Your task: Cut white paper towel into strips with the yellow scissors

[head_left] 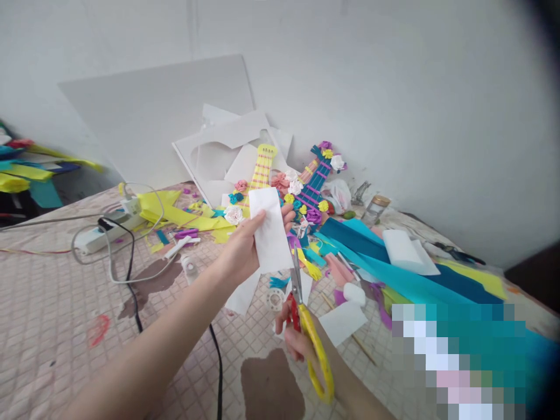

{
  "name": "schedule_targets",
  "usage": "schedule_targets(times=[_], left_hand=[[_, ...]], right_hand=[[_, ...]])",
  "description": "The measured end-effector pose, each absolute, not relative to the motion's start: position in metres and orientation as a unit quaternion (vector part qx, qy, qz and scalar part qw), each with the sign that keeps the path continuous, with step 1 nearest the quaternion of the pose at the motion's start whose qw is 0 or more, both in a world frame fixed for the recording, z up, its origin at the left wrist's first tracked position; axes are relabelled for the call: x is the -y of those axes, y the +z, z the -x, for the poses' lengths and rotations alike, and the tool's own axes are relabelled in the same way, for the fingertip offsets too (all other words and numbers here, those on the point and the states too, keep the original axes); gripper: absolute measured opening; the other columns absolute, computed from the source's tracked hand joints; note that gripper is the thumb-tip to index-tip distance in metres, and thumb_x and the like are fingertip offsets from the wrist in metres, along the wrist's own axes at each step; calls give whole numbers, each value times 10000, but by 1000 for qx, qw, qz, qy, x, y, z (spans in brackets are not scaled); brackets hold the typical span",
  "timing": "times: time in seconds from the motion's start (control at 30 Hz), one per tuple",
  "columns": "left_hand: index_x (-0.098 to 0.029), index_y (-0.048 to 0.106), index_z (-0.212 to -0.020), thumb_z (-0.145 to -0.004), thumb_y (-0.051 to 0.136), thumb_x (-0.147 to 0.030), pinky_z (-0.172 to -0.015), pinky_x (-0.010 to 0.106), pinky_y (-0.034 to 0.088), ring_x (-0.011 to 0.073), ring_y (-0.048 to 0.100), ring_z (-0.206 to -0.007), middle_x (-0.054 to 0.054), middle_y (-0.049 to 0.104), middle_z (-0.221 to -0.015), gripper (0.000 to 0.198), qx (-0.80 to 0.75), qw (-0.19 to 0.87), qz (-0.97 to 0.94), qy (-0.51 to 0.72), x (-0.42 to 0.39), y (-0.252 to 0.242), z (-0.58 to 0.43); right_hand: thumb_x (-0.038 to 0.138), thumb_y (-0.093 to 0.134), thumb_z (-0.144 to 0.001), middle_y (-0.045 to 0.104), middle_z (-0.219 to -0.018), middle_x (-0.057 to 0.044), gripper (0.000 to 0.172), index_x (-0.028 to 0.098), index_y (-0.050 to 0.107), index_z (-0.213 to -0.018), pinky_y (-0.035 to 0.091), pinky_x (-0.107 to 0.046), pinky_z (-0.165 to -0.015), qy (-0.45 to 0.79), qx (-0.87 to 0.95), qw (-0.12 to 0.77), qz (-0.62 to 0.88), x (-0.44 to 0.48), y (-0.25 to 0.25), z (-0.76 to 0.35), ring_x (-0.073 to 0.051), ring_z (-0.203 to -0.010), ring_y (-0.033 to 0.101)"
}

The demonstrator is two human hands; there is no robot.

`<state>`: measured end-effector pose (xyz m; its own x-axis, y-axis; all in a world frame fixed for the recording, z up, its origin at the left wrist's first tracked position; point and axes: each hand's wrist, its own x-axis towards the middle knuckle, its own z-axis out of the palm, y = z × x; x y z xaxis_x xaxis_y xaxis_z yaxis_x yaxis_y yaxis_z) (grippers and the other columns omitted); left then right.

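Note:
My left hand (245,242) pinches a white paper strip (269,239) between thumb and fingers, holding it upright above the table. A pair of scissors (315,350) with yellow and red handles is in my right hand (297,338), its fingers in the loops. The blades point up and lie close to the strip's lower right corner; I cannot tell whether they touch it. Behind the strip stand a yellow guitar-shaped paper craft (263,160) and a blue one (317,186), both trimmed with paper flowers. A cut white sheet (343,322) lies beside my right hand.
A power strip (109,230) with tangled cords sits at left. Teal crepe paper (376,262) and a folded white paper stack (400,249) spread at right, near a glass jar (376,209). White boards (166,116) lean on the wall. A tape roll (275,299) lies mid-table.

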<state>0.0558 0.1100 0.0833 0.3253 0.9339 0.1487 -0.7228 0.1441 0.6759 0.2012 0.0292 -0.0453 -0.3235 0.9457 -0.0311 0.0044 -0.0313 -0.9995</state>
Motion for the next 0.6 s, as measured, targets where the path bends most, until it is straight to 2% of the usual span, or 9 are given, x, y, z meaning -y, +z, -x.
schedule_targets(times=[0.13,0.5,0.6], left_hand=[[-90,560,-1172,-857,469,-250,-1040,324,359,232,442,-1222,118,581,-1227,365,-154,741,-342,557,-111,81,-57],[-70,552,-1155,-873,431,-245,-1009,277,386,210,475,-1196,118,561,-1253,354,-166,757,-319,546,-107,86,-57],[-63,536,-1172,-871,427,-232,-1012,270,380,204,465,-1205,120,547,-1268,362,-165,750,-322,553,-106,87,-57]], right_hand=[[392,558,-687,456,-574,63,228,207,470,-787,254,-170,-338,579,564,421,412,-26,-46,-199,-42,-347,340],[455,560,-710,453,-569,64,279,212,464,-808,237,-172,-335,571,558,443,409,-22,-42,-194,-46,-347,317],[484,550,-716,438,-543,70,300,210,461,-797,239,-171,-338,580,561,425,410,-23,-43,-196,-47,-344,321]])
